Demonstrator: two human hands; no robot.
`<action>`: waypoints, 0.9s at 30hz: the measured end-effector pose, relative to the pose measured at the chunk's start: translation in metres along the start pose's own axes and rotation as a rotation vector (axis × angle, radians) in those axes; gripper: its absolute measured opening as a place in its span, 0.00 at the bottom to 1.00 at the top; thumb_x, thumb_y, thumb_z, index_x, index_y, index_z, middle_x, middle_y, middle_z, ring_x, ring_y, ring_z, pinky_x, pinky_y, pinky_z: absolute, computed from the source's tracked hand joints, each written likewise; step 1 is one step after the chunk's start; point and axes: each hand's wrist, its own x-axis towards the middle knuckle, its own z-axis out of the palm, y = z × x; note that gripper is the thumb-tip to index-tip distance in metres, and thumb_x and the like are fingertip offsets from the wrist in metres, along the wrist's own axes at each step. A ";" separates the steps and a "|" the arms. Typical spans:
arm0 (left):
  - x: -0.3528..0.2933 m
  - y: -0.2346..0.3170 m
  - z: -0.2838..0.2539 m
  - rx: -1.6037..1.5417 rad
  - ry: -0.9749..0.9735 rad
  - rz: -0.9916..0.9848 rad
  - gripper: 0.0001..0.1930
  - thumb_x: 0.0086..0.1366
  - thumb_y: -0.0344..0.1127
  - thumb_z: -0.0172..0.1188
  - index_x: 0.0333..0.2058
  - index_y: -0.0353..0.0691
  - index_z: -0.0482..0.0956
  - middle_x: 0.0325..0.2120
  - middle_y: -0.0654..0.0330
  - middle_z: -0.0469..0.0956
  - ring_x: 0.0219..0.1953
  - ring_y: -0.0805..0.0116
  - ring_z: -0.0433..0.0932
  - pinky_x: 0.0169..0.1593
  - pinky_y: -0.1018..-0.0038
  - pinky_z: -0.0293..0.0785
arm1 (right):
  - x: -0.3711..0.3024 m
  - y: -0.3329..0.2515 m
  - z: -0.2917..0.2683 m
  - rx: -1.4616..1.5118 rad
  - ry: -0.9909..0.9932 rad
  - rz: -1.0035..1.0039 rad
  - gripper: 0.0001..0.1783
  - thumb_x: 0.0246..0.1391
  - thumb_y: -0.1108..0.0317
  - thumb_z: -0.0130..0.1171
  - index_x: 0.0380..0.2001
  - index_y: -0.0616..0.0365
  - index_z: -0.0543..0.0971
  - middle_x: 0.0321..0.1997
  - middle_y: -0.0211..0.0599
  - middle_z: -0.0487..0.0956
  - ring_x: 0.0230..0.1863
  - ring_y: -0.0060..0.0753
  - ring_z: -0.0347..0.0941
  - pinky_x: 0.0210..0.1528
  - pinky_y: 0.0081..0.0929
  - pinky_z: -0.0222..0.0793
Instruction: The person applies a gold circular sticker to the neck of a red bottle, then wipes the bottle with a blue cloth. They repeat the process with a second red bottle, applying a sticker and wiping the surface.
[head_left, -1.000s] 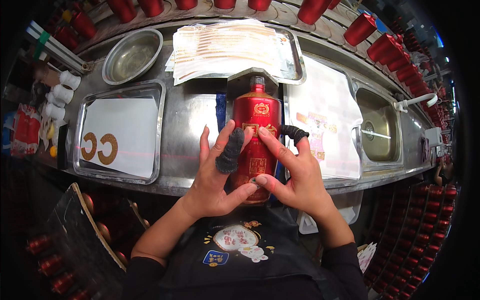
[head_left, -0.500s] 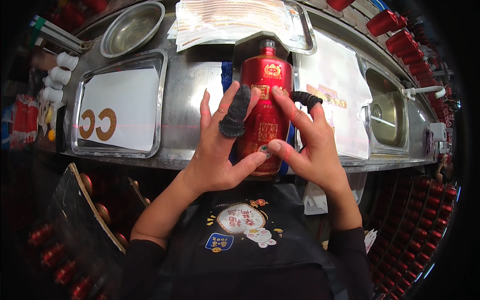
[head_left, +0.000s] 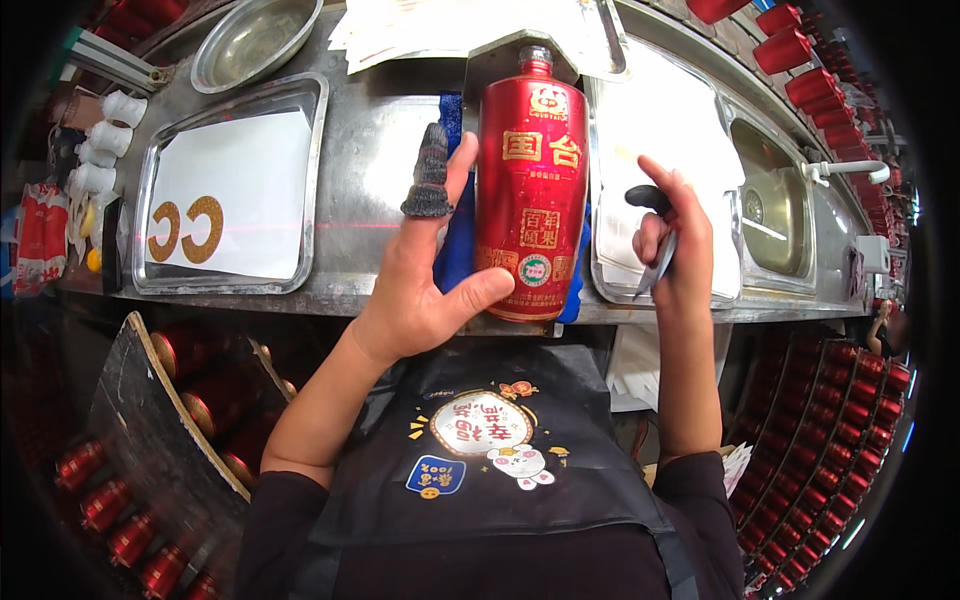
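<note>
A red bottle [head_left: 530, 185] with gold characters lies on its back on a blue cloth [head_left: 452, 250], its dark neck pointing away. At its left side my left hand [head_left: 410, 270] is open, fingers extended, the thumb at the bottle's lower left edge. A black ribbed finger cot [head_left: 431, 170] covers one of its fingers. To the right of the bottle, over white sheets, my right hand [head_left: 685, 240] is closed on a thin grey pointed piece [head_left: 661, 268]; its exact kind is unclear. Another black finger cot [head_left: 648, 197] is on that hand.
On the left, a metal tray [head_left: 310, 215] holds white paper with two gold C-shaped pieces [head_left: 203, 228]. Behind it stands a metal basin [head_left: 255, 45]. White sheets [head_left: 450, 30] lie at the back. A sink [head_left: 770, 200] with a white tap [head_left: 848, 170] is at right. Red bottles [head_left: 820, 450] fill racks below.
My right hand has left the bottle and moved right, now with a thin grey piece in it. My left fingers have come off the bottle's front toward its left side.
</note>
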 end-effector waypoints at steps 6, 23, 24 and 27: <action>-0.004 -0.003 0.009 -0.113 -0.001 -0.080 0.54 0.59 0.43 0.72 0.73 0.30 0.44 0.73 0.40 0.49 0.76 0.49 0.50 0.74 0.60 0.47 | -0.034 -0.006 0.013 -0.038 -0.060 -0.280 0.27 0.56 0.71 0.64 0.58 0.66 0.71 0.41 0.35 0.77 0.37 0.26 0.77 0.41 0.25 0.75; -0.015 -0.007 0.022 -0.037 0.099 -0.068 0.56 0.56 0.44 0.73 0.73 0.35 0.44 0.73 0.44 0.50 0.73 0.41 0.49 0.74 0.53 0.44 | 0.025 -0.122 0.106 -0.965 -1.119 -1.168 0.20 0.40 0.81 0.70 0.40 0.57 0.82 0.33 0.42 0.80 0.34 0.44 0.79 0.36 0.35 0.75; -0.014 -0.006 0.021 -0.071 0.103 -0.084 0.56 0.56 0.45 0.73 0.73 0.35 0.44 0.73 0.44 0.50 0.73 0.40 0.49 0.74 0.53 0.44 | 0.032 -0.121 0.115 -1.085 -1.114 -1.139 0.17 0.43 0.80 0.69 0.39 0.57 0.81 0.34 0.42 0.80 0.35 0.49 0.78 0.38 0.37 0.75; -0.012 -0.005 0.022 -0.082 0.110 -0.082 0.56 0.56 0.45 0.73 0.73 0.34 0.44 0.73 0.44 0.51 0.73 0.39 0.49 0.73 0.52 0.44 | 0.053 -0.121 0.133 -0.990 -0.926 -1.225 0.15 0.47 0.80 0.65 0.40 0.59 0.80 0.36 0.42 0.80 0.36 0.51 0.78 0.39 0.35 0.75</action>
